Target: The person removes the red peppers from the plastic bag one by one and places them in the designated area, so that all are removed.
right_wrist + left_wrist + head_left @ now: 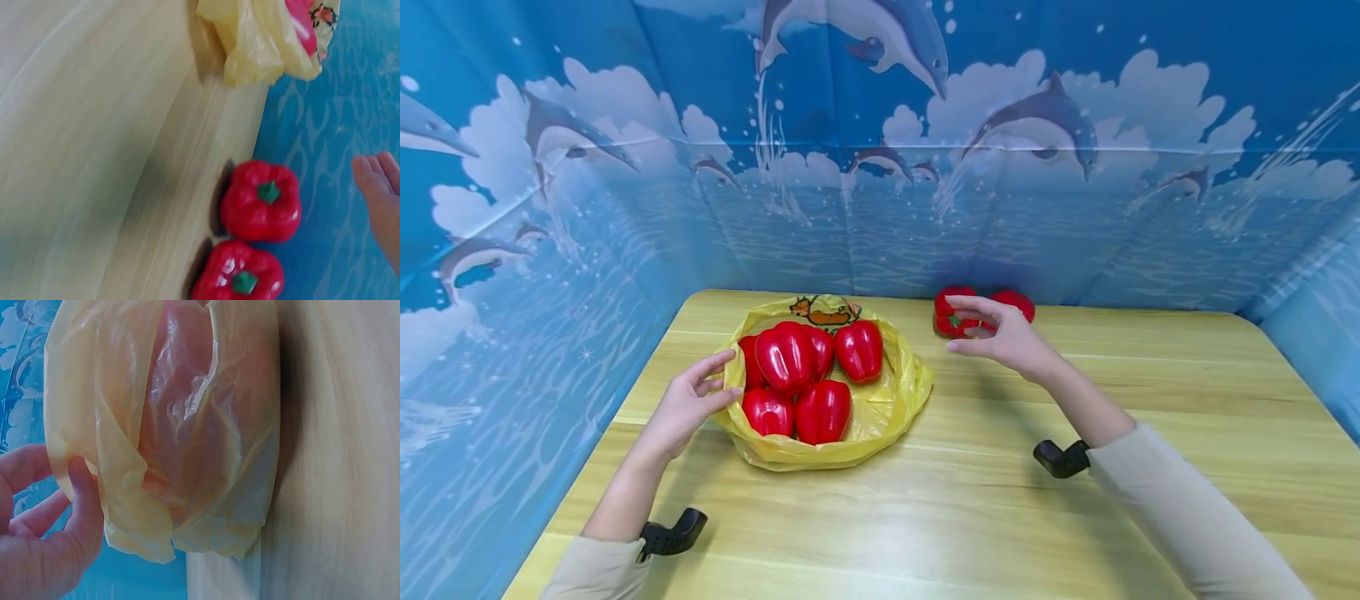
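Note:
A yellow plastic bag (880, 425) lies wide-mouthed on the table with several glossy red bell peppers (823, 412) inside. My left hand (688, 398) holds the bag's left rim; in the left wrist view the thumb and fingers of that left hand (50, 544) are at the edge of the bag (125, 487). Two more bell peppers with green stems, one nearer the bag (259, 203) and one farther right (237, 275), sit side by side at the table's back edge. Over them hovers my right hand (1003, 337), fingers spread from the thumb, holding nothing. It partly covers both peppers in the head view.
The light wooden table (1150, 375) ends at a blue dolphin-print curtain (880, 225), which hangs close behind and along both sides. Black wrist devices (673, 533) sit on both forearms, just beyond the pale sleeves.

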A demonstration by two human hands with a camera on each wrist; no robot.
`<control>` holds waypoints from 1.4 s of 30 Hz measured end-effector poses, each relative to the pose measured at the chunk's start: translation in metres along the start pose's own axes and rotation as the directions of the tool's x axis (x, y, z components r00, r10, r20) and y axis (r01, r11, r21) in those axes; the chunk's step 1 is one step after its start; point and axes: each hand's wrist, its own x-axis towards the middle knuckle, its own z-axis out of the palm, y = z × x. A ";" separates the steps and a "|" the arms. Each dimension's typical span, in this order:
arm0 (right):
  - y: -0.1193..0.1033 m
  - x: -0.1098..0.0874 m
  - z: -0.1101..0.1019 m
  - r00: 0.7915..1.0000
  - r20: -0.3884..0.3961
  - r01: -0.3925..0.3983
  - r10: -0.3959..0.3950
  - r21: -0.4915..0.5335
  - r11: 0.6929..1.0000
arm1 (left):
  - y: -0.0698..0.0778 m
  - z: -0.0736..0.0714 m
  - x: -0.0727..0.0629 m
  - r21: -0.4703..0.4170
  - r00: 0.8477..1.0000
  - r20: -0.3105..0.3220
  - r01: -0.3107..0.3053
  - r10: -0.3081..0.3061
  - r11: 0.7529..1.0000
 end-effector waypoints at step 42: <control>-0.038 0.065 0.131 0.947 0.272 0.151 -0.172 0.096 0.984 | -0.003 -0.001 -0.010 -0.022 1.000 -0.024 -0.006 0.005 1.000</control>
